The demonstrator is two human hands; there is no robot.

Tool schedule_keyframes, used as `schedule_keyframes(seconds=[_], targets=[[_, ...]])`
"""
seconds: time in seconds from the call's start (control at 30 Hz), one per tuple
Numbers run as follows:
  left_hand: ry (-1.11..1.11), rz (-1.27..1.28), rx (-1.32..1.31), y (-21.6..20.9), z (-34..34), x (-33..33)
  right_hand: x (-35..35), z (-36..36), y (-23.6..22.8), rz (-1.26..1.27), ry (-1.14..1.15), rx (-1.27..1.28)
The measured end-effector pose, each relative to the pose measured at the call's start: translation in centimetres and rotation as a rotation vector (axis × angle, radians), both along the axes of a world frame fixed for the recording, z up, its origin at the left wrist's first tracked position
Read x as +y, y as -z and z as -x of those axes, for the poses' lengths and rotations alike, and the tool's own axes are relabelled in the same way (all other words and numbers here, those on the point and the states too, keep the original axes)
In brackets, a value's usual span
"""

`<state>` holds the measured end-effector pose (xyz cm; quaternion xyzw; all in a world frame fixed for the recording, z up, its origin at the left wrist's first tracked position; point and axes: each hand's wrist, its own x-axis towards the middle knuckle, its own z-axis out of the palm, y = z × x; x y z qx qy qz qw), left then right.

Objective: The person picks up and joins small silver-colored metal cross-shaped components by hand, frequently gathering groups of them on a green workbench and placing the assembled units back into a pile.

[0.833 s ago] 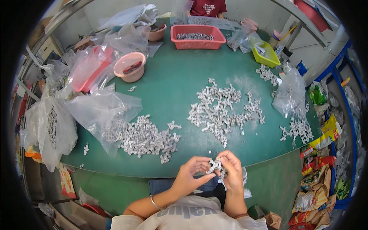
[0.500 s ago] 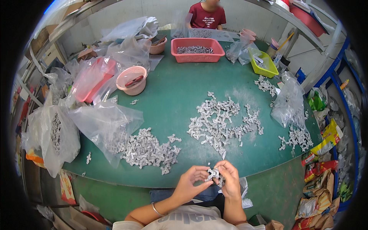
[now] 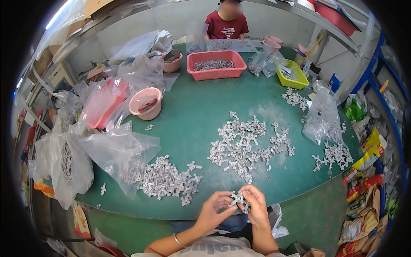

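Holding a grey metal piece in view over the near edge of the green table, both hands meet before the person's body. The left hand grips it between thumb and bent fingers; the right hand pinches its other side, fingers curled. Whether the metal lower down in the right hand is a second piece, I cannot tell. Just beyond the right fingertips lies the tip of the central pile. A narrow green gap divides it from the left pile, set back from the near edge. The widest open surface stretches from the central pile to the red tray.
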<state>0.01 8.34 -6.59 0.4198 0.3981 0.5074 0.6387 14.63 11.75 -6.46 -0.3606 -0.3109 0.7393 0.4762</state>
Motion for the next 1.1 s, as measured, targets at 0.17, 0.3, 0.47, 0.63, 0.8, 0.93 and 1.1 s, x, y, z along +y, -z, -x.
schedule_keyframes(seconds=[0.17,0.3,0.47,0.63,0.8,0.93,1.1], targets=[[0.0,0.006,-0.015,0.0,-0.2,0.4,0.4,-0.1,0.3,-0.002,-0.001,0.005],[-0.004,0.013,-0.001,0.0,-0.4,0.7,0.5,-0.2,0.3,-0.007,0.003,0.002],[-0.032,0.029,-0.031,0.2,-0.6,0.8,0.8,-0.2,0.7,-0.022,-0.005,0.0],[-0.034,0.026,0.003,0.5,-0.7,1.1,1.1,-0.2,1.1,-0.039,-0.008,-0.038],[-0.071,-0.013,0.067,0.1,-0.7,1.2,1.7,-0.1,0.8,-0.036,0.022,-0.07],[-0.145,-0.096,0.167,0.1,-0.6,1.5,2.3,-0.2,1.3,-0.024,0.011,-0.082],[-0.189,-0.114,0.364,0.8,-0.7,2.1,3.1,-0.4,2.4,-0.066,0.039,-0.063]])
